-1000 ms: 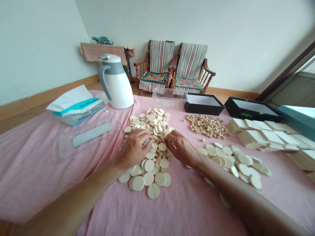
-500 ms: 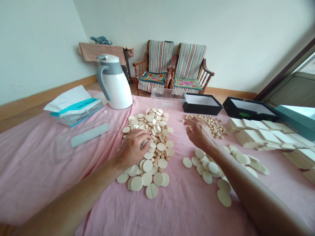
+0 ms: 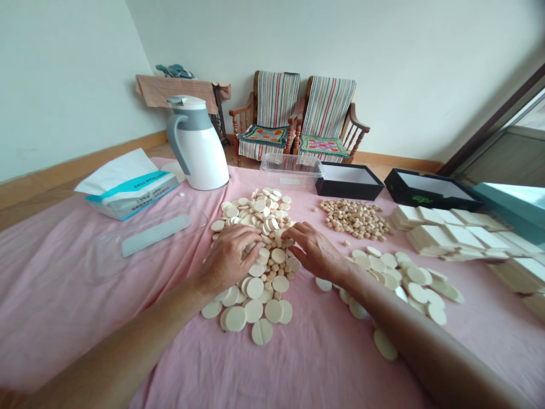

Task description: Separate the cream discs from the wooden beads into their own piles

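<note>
A mixed pile of pale round wooden discs (image 3: 254, 288) and small wooden cubes (image 3: 279, 255) lies in the middle of the pink cloth. My left hand (image 3: 232, 250) rests over the pile's left side, fingers curved and thumb apart, with discs partly hidden under it. At the pile's right edge is my right hand (image 3: 313, 247), its bent fingertips and thumb apart and touching or just above the pieces; no held piece shows. A heap of small cubes (image 3: 355, 218) lies beyond my right hand. Beneath my right forearm is a separate group of discs (image 3: 417, 275), partly covered.
Stacked square wooden pieces (image 3: 443, 236) stand at the right. Behind are a clear plastic box (image 3: 292, 165), a black tray (image 3: 349, 189) and another black box (image 3: 430, 196). A white jug (image 3: 204, 156), tissue pack (image 3: 131, 190) and clear lid (image 3: 155, 234) are at the left.
My right hand has moved left and nearer, from the heap of small cubes to the right edge of the mixed pile. My left hand has stayed in place.
</note>
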`<state>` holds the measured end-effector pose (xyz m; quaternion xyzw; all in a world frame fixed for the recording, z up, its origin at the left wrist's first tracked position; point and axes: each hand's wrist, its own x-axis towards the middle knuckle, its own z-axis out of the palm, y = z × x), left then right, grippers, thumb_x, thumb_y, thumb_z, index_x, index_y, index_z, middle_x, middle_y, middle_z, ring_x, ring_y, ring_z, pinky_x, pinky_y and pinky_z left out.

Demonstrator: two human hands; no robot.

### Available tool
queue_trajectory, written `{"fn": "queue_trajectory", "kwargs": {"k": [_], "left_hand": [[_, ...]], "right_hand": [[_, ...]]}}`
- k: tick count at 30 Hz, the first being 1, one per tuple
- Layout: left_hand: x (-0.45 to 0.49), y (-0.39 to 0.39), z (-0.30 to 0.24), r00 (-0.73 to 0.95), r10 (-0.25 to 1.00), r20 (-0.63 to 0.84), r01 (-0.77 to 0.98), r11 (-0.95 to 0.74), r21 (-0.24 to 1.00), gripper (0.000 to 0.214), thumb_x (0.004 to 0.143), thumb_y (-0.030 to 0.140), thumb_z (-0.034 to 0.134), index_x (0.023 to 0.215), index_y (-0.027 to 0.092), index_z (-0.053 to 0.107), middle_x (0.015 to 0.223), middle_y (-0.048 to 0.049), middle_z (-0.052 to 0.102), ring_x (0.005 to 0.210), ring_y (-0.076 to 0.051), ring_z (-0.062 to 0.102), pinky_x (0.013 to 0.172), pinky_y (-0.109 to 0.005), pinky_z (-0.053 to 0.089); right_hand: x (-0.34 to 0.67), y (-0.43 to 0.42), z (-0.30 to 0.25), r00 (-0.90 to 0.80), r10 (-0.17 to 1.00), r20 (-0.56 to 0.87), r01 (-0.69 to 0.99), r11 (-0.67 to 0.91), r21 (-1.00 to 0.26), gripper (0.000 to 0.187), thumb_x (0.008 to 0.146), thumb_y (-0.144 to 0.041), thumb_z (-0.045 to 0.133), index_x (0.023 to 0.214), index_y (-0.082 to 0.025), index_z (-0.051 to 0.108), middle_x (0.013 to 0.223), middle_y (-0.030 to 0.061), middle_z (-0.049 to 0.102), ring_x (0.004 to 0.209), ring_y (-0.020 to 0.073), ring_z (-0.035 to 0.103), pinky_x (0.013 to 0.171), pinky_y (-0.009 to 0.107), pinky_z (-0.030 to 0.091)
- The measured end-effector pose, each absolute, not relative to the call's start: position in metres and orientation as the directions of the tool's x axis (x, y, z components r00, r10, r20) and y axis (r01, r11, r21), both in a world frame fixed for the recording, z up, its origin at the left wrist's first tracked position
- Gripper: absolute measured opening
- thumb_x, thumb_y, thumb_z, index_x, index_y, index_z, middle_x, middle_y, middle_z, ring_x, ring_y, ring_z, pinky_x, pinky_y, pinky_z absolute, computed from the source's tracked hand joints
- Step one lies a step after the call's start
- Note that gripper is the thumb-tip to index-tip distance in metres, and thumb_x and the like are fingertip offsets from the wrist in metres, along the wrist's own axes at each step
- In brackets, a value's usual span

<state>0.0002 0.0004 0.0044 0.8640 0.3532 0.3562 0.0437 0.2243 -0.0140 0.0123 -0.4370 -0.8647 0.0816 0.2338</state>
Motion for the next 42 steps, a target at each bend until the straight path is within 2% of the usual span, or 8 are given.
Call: {"fn": "queue_trajectory", "kwargs": {"k": [6, 10, 13, 21, 32, 36, 39, 42], "left_hand": [[0.0, 0.0, 0.005, 0.498, 0.642, 0.583, 0.579, -0.747, 0.328, 0.014, 0.084, 0.016, 0.055, 0.091, 0.018, 0.067, 0.099, -0.007, 0.068, 0.098, -0.021, 0.062, 0.09, -0.039, 0.048], [0.0, 0.0, 0.005, 0.501, 0.636, 0.586, 0.576, -0.751, 0.323, 0.013, 0.085, 0.016, 0.054, 0.09, 0.018, 0.066, 0.098, -0.0073, 0.069, 0.098, -0.021, 0.062, 0.09, -0.04, 0.049], [0.0, 0.0, 0.006, 0.501, 0.637, 0.585, 0.578, -0.75, 0.322, 0.013, 0.084, 0.015, 0.054, 0.089, 0.017, 0.066, 0.097, -0.007, 0.069, 0.098, -0.021, 0.062, 0.09, -0.039, 0.048], [0.0, -0.001, 0.006, 0.503, 0.645, 0.575, 0.579, -0.745, 0.33, 0.014, 0.085, 0.016, 0.054, 0.091, 0.018, 0.066, 0.098, -0.007, 0.068, 0.097, -0.021, 0.062, 0.09, -0.039, 0.048], [0.0, 0.0, 0.006, 0.497, 0.645, 0.581, 0.576, -0.745, 0.336, 0.013, 0.084, 0.016, 0.055, 0.09, 0.018, 0.066, 0.098, -0.0065, 0.068, 0.098, -0.021, 0.062, 0.09, -0.039, 0.048], [0.0, 0.001, 0.004, 0.497, 0.644, 0.582, 0.579, -0.745, 0.331, 0.012, 0.085, 0.016, 0.055, 0.09, 0.018, 0.066, 0.099, -0.0066, 0.068, 0.098, -0.021, 0.062, 0.091, -0.039, 0.048], [0.0, 0.001, 0.004, 0.494, 0.644, 0.584, 0.579, -0.745, 0.332, 0.012, 0.085, 0.016, 0.055, 0.09, 0.018, 0.065, 0.098, -0.0066, 0.069, 0.098, -0.021, 0.062, 0.09, -0.039, 0.048], [0.0, 0.001, 0.004, 0.497, 0.645, 0.581, 0.577, -0.745, 0.334, 0.013, 0.084, 0.015, 0.055, 0.09, 0.018, 0.065, 0.098, -0.0066, 0.069, 0.098, -0.021, 0.062, 0.09, -0.039, 0.047]], "right_hand": [[0.229, -0.011, 0.012, -0.436, 0.854, 0.282, 0.727, 0.52, -0.449, 0.017, 0.079, -0.001, 0.046, 0.084, -0.015, 0.055, 0.088, 0.0041, 0.054, 0.068, 0.0102, 0.051, 0.064, 0.022, 0.041], [0.254, 0.0, 0.015, -0.235, 0.931, 0.28, 0.91, 0.313, -0.274, 0.021, 0.075, -0.001, 0.047, 0.086, -0.015, 0.058, 0.089, 0.007, 0.056, 0.07, 0.0142, 0.052, 0.062, 0.026, 0.039], [0.266, 0.005, 0.018, -0.139, 0.927, 0.348, 0.969, 0.199, -0.144, 0.022, 0.076, -0.005, 0.049, 0.091, -0.014, 0.062, 0.099, 0.0124, 0.058, 0.088, 0.0224, 0.054, 0.071, 0.031, 0.041], [0.243, -0.005, 0.011, -0.453, 0.867, 0.209, 0.768, 0.498, -0.403, 0.023, 0.077, -0.012, 0.057, 0.099, -0.016, 0.064, 0.089, 0.0076, 0.063, 0.083, 0.0186, 0.058, 0.076, 0.03, 0.045], [0.256, -0.003, 0.036, -0.29, 0.944, 0.155, 0.836, 0.329, -0.44, 0.026, 0.074, -0.006, 0.044, 0.077, -0.016, 0.068, 0.068, 0.0015, 0.067, 0.058, 0.0112, 0.055, 0.059, 0.022, 0.038], [0.285, -0.008, 0.063, -0.446, 0.887, -0.117, 0.82, 0.353, -0.452, 0.027, 0.07, -0.006, 0.044, 0.068, -0.018, 0.068, 0.06, -0.0022, 0.064, 0.055, 0.0103, 0.053, 0.055, 0.021, 0.037], [0.309, -0.008, 0.071, -0.471, 0.849, -0.24, 0.851, 0.364, -0.378, 0.029, 0.07, -0.005, 0.047, 0.074, -0.021, 0.071, 0.072, -0.0005, 0.069, 0.068, 0.0132, 0.06, 0.064, 0.023, 0.04], [0.32, -0.005, 0.066, -0.241, 0.951, -0.194, 0.966, 0.217, -0.14, 0.023, 0.072, -0.008, 0.052, 0.078, -0.019, 0.071, 0.08, 0.0051, 0.07, 0.075, 0.0185, 0.06, 0.064, 0.026, 0.038]]}}
